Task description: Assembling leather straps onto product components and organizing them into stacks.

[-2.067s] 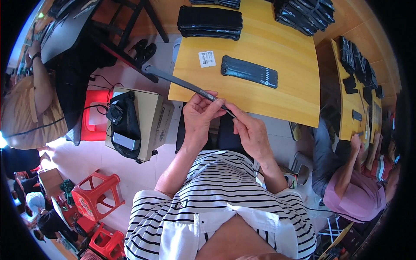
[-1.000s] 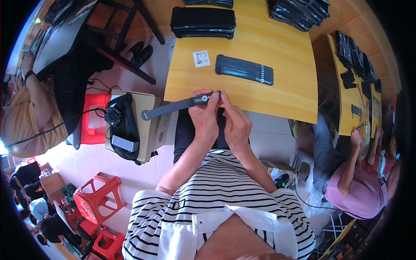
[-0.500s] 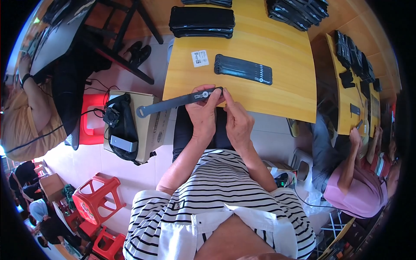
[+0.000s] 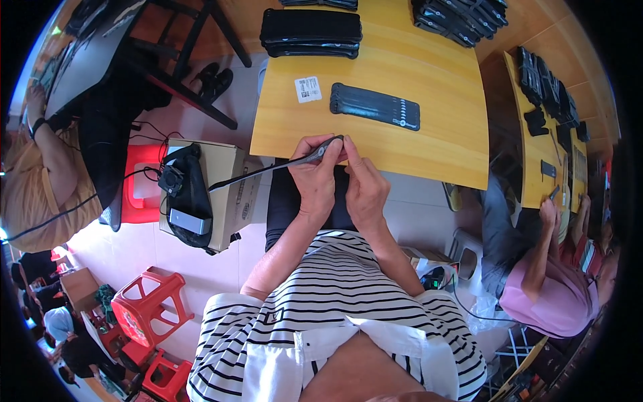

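A long black cable strap (image 4: 258, 172) is in my left hand (image 4: 313, 181), between thumb and fingers, just off the table's near edge. It is turned almost edge-on, its free end pointing left and slightly down. My right hand (image 4: 366, 191) has thumb and forefinger closed in a pinch at the strap's other end, where the fingertips of both hands meet and partly hide it. On the table beyond lies a neat pile of similar black straps (image 4: 375, 107), their rounded ends at the left and white print at the right.
The yellow table (image 4: 442, 154) bears a white printed label (image 4: 308, 89), a stack of black strap bundles (image 4: 310, 30) and more bundles (image 4: 461, 20) at the far right. A cardboard box (image 4: 228, 201) stands to the left, with a red stool (image 4: 151, 305) nearer. Co-workers sit on both sides.
The strap has rolled from showing its flat printed face to nearly edge-on, and its free end has dipped slightly. Both hands remain at nearly the same place.
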Action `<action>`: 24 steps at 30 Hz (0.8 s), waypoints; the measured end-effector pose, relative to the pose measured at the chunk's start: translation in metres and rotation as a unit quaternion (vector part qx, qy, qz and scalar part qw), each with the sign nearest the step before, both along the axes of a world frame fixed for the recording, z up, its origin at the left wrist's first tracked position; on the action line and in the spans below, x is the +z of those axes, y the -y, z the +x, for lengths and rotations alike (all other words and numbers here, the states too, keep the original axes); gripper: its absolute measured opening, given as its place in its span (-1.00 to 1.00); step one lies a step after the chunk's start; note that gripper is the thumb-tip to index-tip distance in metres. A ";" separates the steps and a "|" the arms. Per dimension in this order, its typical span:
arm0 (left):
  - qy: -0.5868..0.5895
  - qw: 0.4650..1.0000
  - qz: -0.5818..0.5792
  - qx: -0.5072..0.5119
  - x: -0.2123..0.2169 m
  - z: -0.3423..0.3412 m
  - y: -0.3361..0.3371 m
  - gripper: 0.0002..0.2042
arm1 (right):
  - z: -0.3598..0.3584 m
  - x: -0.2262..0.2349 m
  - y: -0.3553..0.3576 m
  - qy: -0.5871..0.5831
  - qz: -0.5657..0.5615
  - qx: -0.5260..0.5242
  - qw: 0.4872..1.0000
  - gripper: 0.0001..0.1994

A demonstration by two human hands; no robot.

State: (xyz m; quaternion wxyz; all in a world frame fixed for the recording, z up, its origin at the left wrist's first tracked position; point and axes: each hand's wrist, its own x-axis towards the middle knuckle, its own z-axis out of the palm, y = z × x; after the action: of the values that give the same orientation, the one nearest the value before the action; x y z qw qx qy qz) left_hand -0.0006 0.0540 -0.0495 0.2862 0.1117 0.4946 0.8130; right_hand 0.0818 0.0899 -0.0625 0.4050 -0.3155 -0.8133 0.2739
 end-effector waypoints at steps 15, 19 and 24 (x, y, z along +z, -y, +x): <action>-0.040 0.999 -0.007 -0.035 0.010 -0.013 0.002 -0.92 | -0.009 0.000 -0.013 -0.061 0.000 0.032 0.998 -0.50; -0.018 0.992 -0.056 -0.114 0.019 -0.030 0.004 -0.90 | 0.005 0.019 -0.025 0.030 0.019 0.087 0.996 -0.54; -0.012 0.964 -0.084 -0.253 0.020 -0.063 0.004 -0.89 | 0.019 0.042 -0.051 0.143 0.071 0.160 0.974 -0.58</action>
State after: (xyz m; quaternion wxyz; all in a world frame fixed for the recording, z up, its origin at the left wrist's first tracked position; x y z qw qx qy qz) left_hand -0.0637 0.0496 -0.0293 0.4848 0.2188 0.5202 0.6682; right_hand 0.1012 0.1407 -0.0207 0.2564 -0.1876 -0.9203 0.2284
